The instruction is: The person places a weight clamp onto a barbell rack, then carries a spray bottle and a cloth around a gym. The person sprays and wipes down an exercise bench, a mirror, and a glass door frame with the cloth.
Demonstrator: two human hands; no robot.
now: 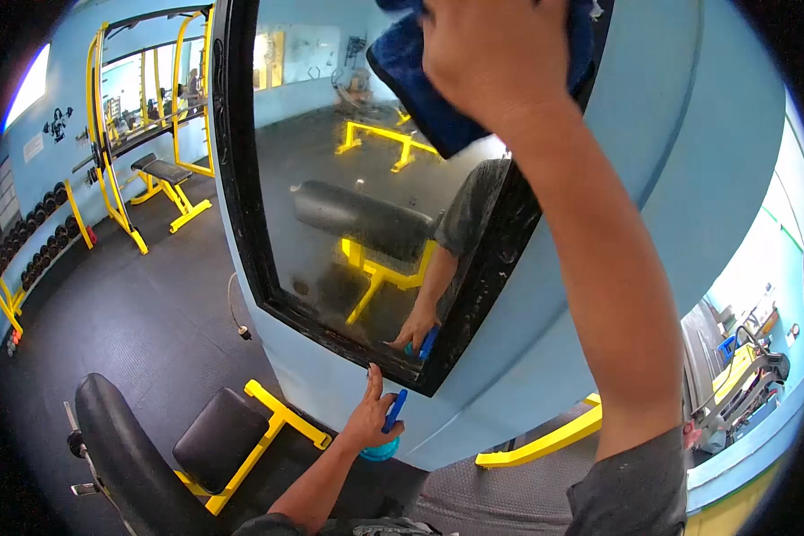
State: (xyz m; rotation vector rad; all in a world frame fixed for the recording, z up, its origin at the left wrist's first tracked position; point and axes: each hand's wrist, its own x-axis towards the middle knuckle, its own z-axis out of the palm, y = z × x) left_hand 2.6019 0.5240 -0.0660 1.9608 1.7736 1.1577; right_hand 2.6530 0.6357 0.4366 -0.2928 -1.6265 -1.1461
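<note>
My right hand (500, 67) is closed on a dark blue cloth (411, 76), which it presses against the upper right of a mirror (330, 201). The mirror has a thick black frame (478, 335) and hangs on a light blue pillar. Low down, my left hand (371, 420) holds what looks like a spray bottle (381, 449), with a blue top and a teal body. Its index finger points up and meets the frame's lower edge. The palm hides most of the bottle. Smudges and haze show on the glass.
A black padded bench (129, 456) with a yellow frame stands at lower left. Behind it are a dumbbell rack (40, 241) and a yellow barbell rack (107, 134). A plug on a cord (244, 333) hangs by the pillar. At right is a treadmill (741, 384).
</note>
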